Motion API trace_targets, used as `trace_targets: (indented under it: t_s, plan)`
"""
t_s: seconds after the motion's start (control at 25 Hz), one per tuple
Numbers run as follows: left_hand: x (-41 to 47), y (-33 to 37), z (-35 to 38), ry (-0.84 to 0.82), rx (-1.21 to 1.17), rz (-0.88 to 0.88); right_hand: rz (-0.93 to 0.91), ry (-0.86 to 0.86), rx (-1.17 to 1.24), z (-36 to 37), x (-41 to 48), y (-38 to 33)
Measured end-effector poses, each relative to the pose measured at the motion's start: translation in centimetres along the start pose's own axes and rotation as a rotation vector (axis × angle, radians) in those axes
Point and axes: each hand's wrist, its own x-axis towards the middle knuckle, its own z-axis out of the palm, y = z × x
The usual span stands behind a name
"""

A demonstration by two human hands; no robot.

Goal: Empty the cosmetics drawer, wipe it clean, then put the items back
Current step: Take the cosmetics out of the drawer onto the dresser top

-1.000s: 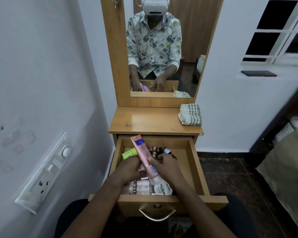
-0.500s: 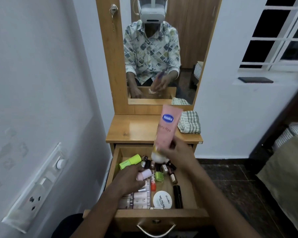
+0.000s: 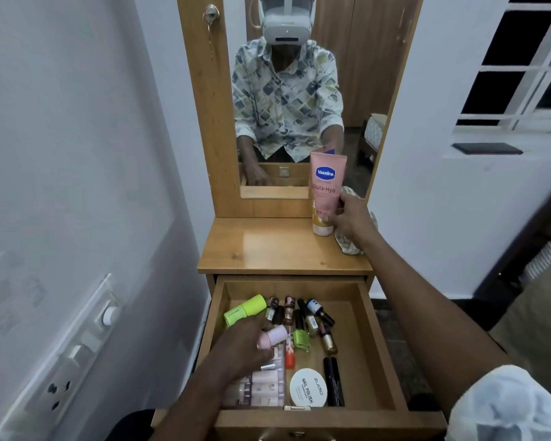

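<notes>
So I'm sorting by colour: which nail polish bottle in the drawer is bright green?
The lime-green nail polish bottle mid-drawer, right of the left hand; its neighbours are dark or brownish.

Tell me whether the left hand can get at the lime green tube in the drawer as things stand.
Probably yes. The left hand is already inside the open drawer, and the lime green tube lies uncovered just beyond it. But its fingers are on a pale pink bottle, which it would have to drop first.

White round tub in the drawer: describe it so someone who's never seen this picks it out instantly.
Look in the open wooden drawer under the mirror. At its front edge, right of the pale boxed items, lies the white round tub. It is the only flat disc there, its lid printed NAIL POLISH, with a black tube alongside its right.
</notes>
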Motion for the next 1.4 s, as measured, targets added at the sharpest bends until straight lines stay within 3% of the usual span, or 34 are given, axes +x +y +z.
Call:
trace_targets:
  t_s: [0.32,0.56,0.68,0.84,1.08,1.4]
  plan:
    - [0.4,0.2,-0.5,0.015,0.007,-0.062,-0.051,0.156,-0.144,0.9,0.1,1.4]
    - [0.3,-0.4,-0.7,0.030,0.036,-0.086,-0.199,0.442,-0.204,2.1,-6.9,0.6]
    - [-0.1,-0.1,-1.1,0.021,0.083,-0.077,-0.234,0.153,-0.228,3.9,-12.2,1.7]
    - [-0.6,0.7,-0.7,0.063,0.004,-0.050,-0.258,-0.310,-0.616,6.1,-15.9,4.2]
    - [-1.2,1.6,-1.7,0.289,-0.176,-0.012,-0.275,-0.342,-0.754,5.9,-15.0,4.6]
    - [-1.4,2.7,-3.3,0.640,-0.387,-0.156,-0.289,-0.367,-0.784,6.0,-15.5,3.7]
